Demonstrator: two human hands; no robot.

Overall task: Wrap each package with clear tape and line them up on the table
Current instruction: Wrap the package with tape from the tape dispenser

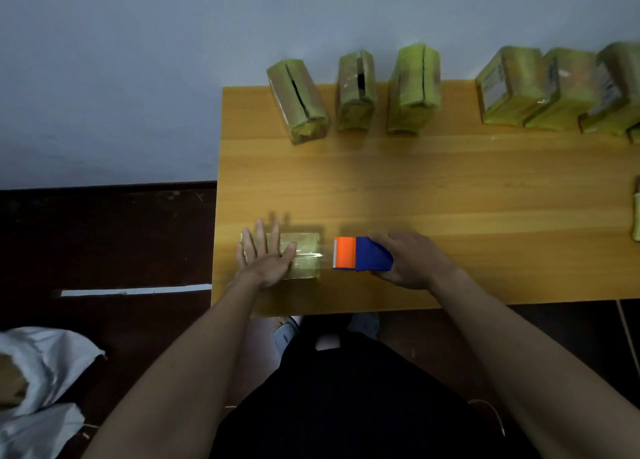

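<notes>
Your left hand (pixel 265 263) lies flat, fingers straight, pressing the package (pixel 301 256) near the wooden surface's (pixel 450 188) front left corner. Just right of it, your right hand (pixel 408 259) grips the orange-and-blue tape dispenser (pixel 362 253), fingers curled around it. Wrapped packages (pixel 356 91) line the far edge.

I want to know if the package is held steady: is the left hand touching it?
Touching. The head view shows the left hand lying flat, fingers straight, on top of the package.
</notes>
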